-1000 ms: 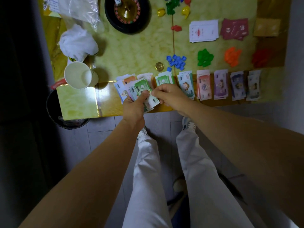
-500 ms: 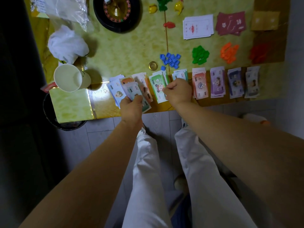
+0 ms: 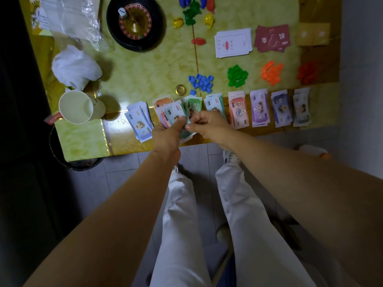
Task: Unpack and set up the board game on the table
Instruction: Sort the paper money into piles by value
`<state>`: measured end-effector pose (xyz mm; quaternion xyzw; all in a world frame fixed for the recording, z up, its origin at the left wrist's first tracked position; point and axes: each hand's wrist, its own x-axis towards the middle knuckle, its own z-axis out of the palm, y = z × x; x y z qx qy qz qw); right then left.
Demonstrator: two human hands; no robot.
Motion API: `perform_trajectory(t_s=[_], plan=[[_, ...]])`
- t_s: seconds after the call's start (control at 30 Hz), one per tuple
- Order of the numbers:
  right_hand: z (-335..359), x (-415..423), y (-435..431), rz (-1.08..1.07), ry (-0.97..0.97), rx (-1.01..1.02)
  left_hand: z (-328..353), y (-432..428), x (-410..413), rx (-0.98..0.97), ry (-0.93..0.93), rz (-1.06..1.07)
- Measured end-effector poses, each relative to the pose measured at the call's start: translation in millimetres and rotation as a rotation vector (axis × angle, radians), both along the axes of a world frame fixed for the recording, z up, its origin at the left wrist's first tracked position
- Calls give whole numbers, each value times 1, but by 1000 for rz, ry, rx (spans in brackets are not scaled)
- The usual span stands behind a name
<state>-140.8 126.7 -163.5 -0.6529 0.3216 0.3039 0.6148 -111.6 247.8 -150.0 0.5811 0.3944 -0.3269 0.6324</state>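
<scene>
Yellow-green table (image 3: 145, 75) holds sorted money piles (image 3: 260, 108) along its near edge. Above that edge your left hand (image 3: 166, 135) grips a fan of bills (image 3: 172, 114), thumb on top, while your right hand (image 3: 209, 125) pinches the fan's right side with curled fingers.

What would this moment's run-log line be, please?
step: sorting play money | left hand: holds fanned bills | right hand: pinches same bills | sorted piles: row at table edge
</scene>
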Motion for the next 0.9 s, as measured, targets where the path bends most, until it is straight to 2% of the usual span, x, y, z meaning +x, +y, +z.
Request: perform_trajectory(t_s=[0.13, 0.23, 0.3, 0.5, 0.63, 0.73, 0.8, 0.9], plan=[[0, -4, -9, -62, -29, -57, 5, -8, 0, -5, 39, 19], [-4, -6, -20, -214, -12, -190, 0, -9, -3, 37, 37, 43], [-9, -8, -29, -243, 16, -291, -3, -10, -5, 82, 36, 40], [-26, -12, -39, -79, 64, -609, -9, -15, -7, 80, 14, -30], [-34, -8, -37, -60, 93, -720, -10, -18, -7, 79, 13, -43], [-25, -3, -36, -146, -9, -620, -8, -22, -7, 92, 10, -58], [-12, -2, -36, -189, -88, -396, -6, -27, -7, 101, 6, -69], [2, -7, -38, -76, -64, -114, -1, -36, -8, 81, 1, -90]])
